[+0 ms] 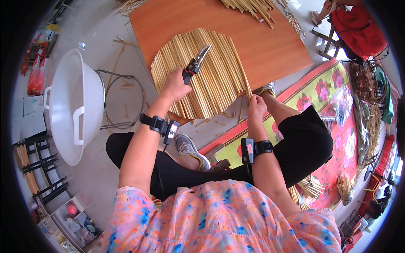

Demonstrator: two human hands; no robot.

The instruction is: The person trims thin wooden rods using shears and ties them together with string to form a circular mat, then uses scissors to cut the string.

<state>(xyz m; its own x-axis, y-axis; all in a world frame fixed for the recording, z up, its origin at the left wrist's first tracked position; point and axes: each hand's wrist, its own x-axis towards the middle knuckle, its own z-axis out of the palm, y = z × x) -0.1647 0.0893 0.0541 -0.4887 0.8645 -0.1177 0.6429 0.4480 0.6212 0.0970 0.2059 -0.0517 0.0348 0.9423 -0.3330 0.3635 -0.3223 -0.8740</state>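
A round mat of straw-coloured stalks (198, 76), laid side by side, rests on the wooden board and reaches past its near edge. My left hand (175, 86) is closed round the dark handles of a pair of pruning shears (197, 64), over the left part of the mat. The metal blades point away and to the right. At the mat's right edge, my right hand (256, 109) pinches the near end of a single stalk (242, 69), which lies along the outermost row. The fingertips partly hide that end.
Loose stalks (253, 9) lie on the far side of the orange-brown board (278, 55). To the left stand a large white basin (74, 109) and a metal ring stand (122, 101). A floral mat (325, 84) covers the floor at right, with stalk bundles (310, 185). Cut bits litter the floor.
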